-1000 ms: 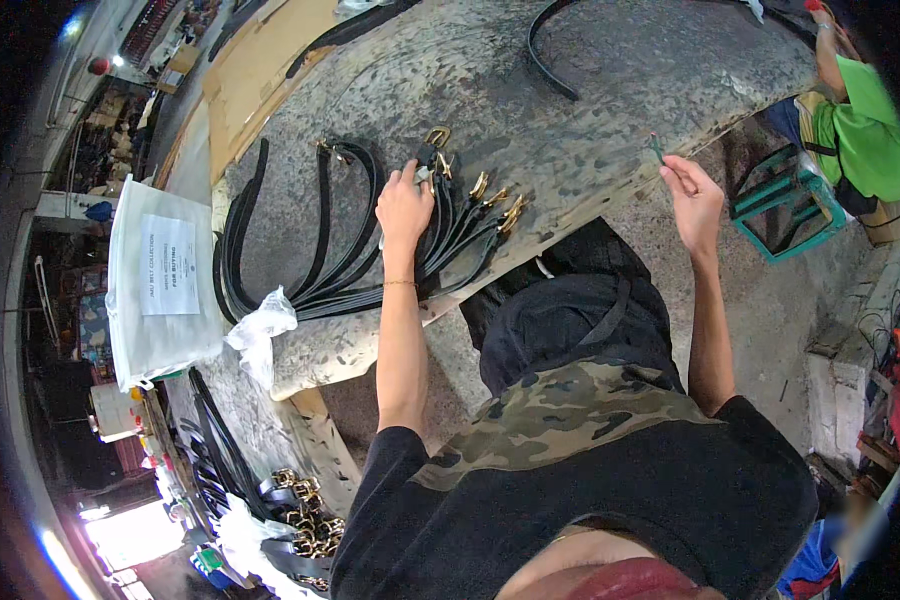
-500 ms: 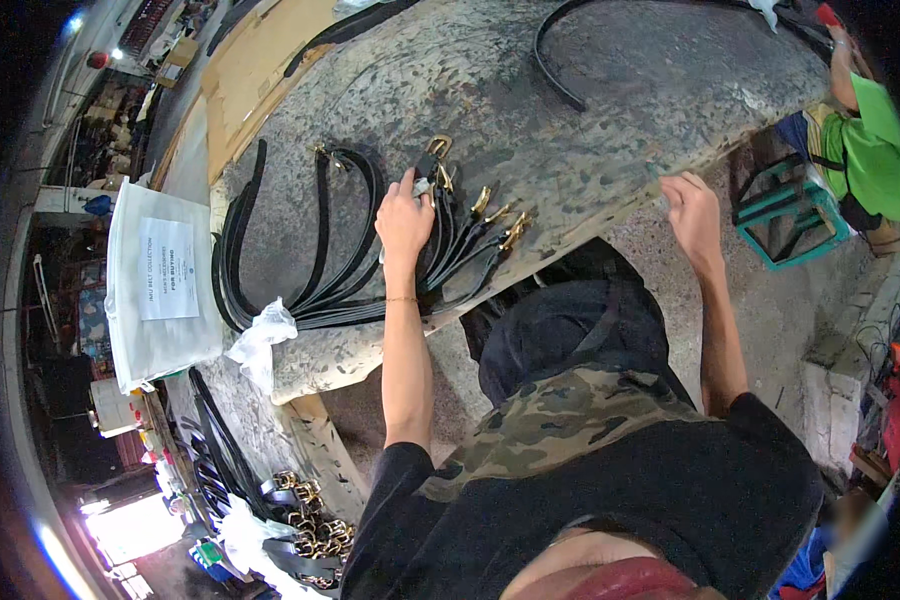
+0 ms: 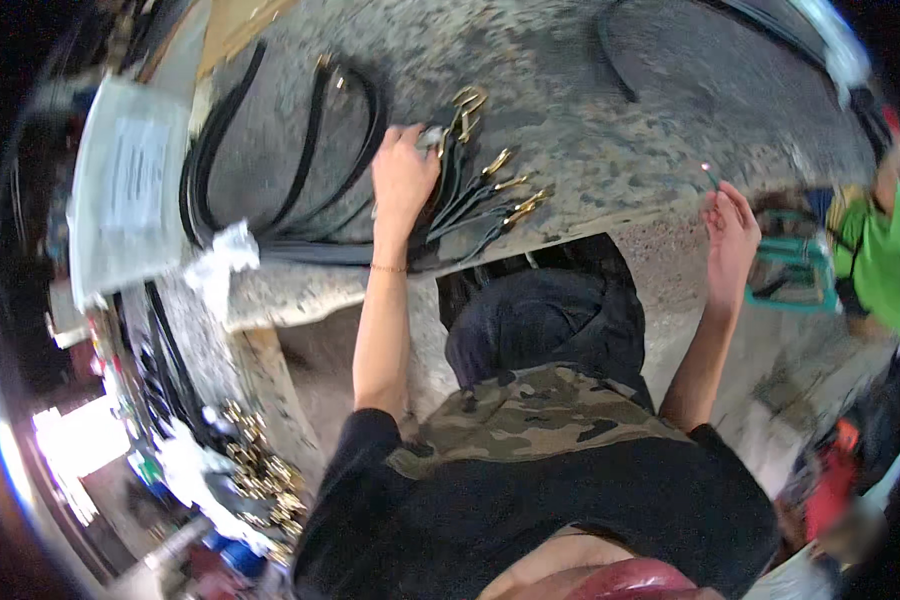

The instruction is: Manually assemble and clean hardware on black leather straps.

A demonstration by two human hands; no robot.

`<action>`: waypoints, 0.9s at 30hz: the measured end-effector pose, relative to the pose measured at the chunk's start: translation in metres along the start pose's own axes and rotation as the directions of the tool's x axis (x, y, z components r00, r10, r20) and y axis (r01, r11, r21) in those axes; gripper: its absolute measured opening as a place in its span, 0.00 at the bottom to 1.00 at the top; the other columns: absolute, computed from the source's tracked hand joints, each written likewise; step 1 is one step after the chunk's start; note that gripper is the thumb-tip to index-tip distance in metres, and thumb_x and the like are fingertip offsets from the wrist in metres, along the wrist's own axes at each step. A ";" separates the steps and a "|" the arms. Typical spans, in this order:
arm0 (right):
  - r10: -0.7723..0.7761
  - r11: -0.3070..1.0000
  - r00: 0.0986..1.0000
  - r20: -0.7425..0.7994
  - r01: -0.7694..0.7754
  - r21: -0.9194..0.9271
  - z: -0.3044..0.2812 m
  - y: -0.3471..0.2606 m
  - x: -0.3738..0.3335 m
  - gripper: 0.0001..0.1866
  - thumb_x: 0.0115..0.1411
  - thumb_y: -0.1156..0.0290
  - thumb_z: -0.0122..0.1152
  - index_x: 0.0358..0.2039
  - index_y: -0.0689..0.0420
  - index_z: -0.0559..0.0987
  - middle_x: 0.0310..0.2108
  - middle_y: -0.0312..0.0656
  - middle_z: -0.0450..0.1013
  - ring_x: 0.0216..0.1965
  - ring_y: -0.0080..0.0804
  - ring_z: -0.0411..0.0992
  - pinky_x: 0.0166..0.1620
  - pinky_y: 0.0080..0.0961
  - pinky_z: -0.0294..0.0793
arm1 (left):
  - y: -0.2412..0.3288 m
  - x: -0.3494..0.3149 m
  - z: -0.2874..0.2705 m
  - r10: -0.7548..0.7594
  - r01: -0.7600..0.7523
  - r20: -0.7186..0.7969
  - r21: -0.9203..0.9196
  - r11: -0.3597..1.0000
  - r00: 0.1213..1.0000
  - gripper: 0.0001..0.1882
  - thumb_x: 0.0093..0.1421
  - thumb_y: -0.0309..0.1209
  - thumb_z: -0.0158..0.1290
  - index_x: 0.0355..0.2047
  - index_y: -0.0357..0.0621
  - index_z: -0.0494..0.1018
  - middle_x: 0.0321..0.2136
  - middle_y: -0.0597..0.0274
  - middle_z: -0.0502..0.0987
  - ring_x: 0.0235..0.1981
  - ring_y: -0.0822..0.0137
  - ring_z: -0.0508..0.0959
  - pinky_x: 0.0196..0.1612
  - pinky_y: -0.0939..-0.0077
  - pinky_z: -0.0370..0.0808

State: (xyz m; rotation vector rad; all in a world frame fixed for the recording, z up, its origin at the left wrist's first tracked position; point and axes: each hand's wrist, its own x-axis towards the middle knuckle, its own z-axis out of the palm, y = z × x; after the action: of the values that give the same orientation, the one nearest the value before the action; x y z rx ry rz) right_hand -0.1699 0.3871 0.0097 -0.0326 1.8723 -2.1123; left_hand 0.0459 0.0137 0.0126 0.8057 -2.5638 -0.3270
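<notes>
Several black leather belts lie looped on the worktable, their gold buckles fanned toward its near edge. My left hand is closed at the buckle end of the bundle, its fingers curled over a belt beside a large gold buckle. A small whitish piece shows at these fingertips; its kind is unclear. Out to the right, past the table's near edge, my right hand pinches a thin, dark greenish stick with a bright tip. The stick points up, and blur hides its exact kind.
A white box with a paper label stands left, beside a crumpled white plastic bag. Gold hardware is heaped lower left. Another belt curves across the far table. At right are a teal stool and a person in green.
My right hand has shifted right, and the thin stick now stands clear above its fingers. The left hand stays at the buckle ends. The whole view has shifted and blurred.
</notes>
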 end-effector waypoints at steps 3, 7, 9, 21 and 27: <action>-0.010 0.990 0.997 0.080 -0.002 0.142 0.023 -0.004 0.018 0.14 0.59 0.77 0.64 0.46 0.66 0.77 0.39 0.41 0.76 0.39 0.26 0.75 0.41 0.22 0.77 | 0.007 -0.016 0.006 0.046 -0.048 -0.097 -0.016 0.999 0.994 0.21 0.48 0.23 0.55 0.45 0.44 0.77 0.41 0.53 0.73 0.44 0.51 0.74 0.45 0.56 0.73; -0.084 0.987 0.922 0.378 0.024 0.162 0.113 -0.010 0.038 0.15 0.59 0.77 0.64 0.47 0.66 0.77 0.37 0.41 0.77 0.36 0.26 0.76 0.42 0.25 0.78 | 0.015 -0.031 0.000 -0.052 0.057 -0.058 0.108 0.993 0.997 0.23 0.50 0.22 0.53 0.49 0.49 0.76 0.46 0.52 0.71 0.46 0.50 0.71 0.47 0.55 0.72; -0.091 0.992 0.863 0.497 0.032 0.125 0.174 -0.019 0.043 0.14 0.59 0.76 0.64 0.46 0.66 0.79 0.36 0.41 0.78 0.35 0.26 0.76 0.42 0.24 0.78 | 0.017 -0.034 0.002 -0.009 0.016 -0.055 0.129 0.991 0.998 0.24 0.51 0.23 0.52 0.50 0.51 0.76 0.46 0.53 0.70 0.46 0.52 0.70 0.46 0.54 0.71; -0.031 0.870 0.451 0.892 0.451 -0.198 0.319 0.045 0.071 0.07 0.57 0.76 0.64 0.36 0.62 0.81 0.25 0.28 0.73 0.25 0.10 0.65 0.28 0.10 0.61 | 0.024 -0.034 0.000 -0.109 0.109 -0.008 0.108 0.988 0.994 0.24 0.49 0.25 0.53 0.49 0.53 0.78 0.33 0.59 0.68 0.39 0.58 0.69 0.39 0.62 0.66; -0.180 0.878 0.434 0.883 0.476 -0.055 0.317 0.054 0.070 0.05 0.54 0.83 0.63 0.32 0.63 0.79 0.29 0.32 0.75 0.29 0.12 0.70 0.31 0.10 0.65 | 0.023 -0.031 0.000 -0.133 0.130 0.025 0.093 0.987 0.991 0.27 0.45 0.24 0.55 0.49 0.52 0.77 0.34 0.60 0.67 0.39 0.59 0.68 0.38 0.63 0.65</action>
State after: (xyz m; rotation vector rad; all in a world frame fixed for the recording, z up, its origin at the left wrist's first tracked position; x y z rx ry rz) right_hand -0.1537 0.0594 -0.0115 -1.3932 1.5216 -1.4354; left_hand 0.0578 0.0502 0.0107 1.0138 -2.5760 -0.2655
